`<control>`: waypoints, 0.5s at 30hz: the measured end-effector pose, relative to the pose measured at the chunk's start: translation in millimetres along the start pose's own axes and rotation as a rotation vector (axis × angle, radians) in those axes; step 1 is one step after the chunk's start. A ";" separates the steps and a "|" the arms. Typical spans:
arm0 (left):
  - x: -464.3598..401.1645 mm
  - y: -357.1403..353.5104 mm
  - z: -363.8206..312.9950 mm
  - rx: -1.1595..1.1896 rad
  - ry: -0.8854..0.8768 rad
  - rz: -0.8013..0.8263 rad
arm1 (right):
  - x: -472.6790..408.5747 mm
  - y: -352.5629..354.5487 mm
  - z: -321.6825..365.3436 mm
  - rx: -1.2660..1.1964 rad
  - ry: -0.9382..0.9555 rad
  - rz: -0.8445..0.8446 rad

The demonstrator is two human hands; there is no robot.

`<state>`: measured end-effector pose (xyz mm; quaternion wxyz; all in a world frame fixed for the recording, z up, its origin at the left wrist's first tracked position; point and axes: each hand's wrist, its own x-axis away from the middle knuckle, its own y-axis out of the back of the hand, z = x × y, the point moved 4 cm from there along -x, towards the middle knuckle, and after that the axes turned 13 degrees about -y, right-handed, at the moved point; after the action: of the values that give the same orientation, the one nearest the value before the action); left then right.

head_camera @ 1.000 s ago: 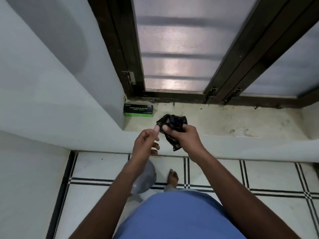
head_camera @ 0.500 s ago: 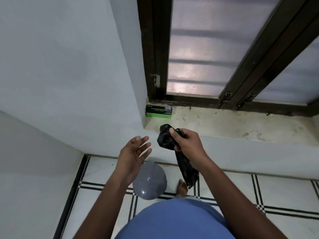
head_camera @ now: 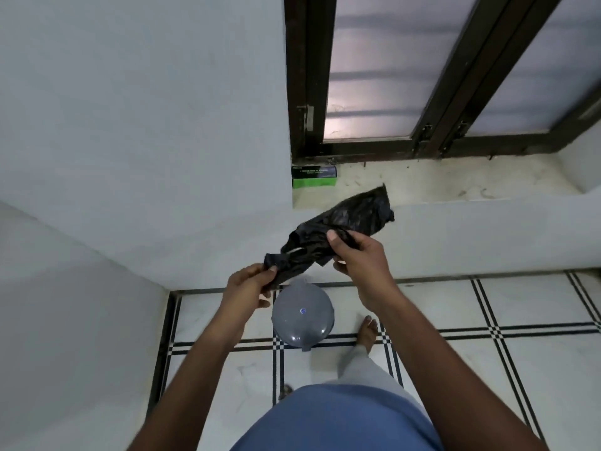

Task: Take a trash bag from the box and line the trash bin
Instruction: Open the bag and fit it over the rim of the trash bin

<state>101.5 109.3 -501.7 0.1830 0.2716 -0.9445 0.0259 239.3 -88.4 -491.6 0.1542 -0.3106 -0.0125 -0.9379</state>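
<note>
A crumpled black trash bag (head_camera: 348, 222) stretches between both hands above the floor. My left hand (head_camera: 248, 288) pinches its lower left end. My right hand (head_camera: 359, 255) grips its middle, and the free end sticks up to the right. Directly below the hands stands a small grey trash bin (head_camera: 302, 320) with its lid down, on the tiled floor by the wall. The green and black trash bag box (head_camera: 314, 177) lies in the left corner of the window sill.
A white wall fills the left side and meets a low ledge (head_camera: 487, 236) under the dark-framed window (head_camera: 422, 76). My bare foot (head_camera: 367, 333) rests right of the bin on white floor tiles with black lines.
My left hand, open half a second ago, has closed on the bag's lower end. The bag hung from my right hand and is now spread between both hands. The view shifted left.
</note>
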 end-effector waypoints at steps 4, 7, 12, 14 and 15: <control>32.6 6.8 -14.8 -0.142 -0.307 -0.134 | 27.8 -15.6 -6.8 0.098 0.041 0.033; 44.2 -8.3 -32.5 -0.237 -0.338 0.162 | 45.5 -29.4 -8.9 0.149 0.038 0.145; 59.1 -24.9 -31.5 -0.035 -0.152 0.343 | 55.0 -12.6 -2.4 0.127 -0.001 0.116; 58.0 -23.3 -26.9 0.118 -0.133 0.137 | 57.6 1.6 -1.9 0.079 -0.011 0.080; 56.5 -23.1 -22.2 0.176 -0.113 0.043 | 57.1 9.3 -3.3 0.070 -0.015 0.050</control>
<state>76.6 64.4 -461.8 0.1042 0.2674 -0.9530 0.0974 196.8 -113.7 -461.4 0.1883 -0.3124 -0.0389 -0.9303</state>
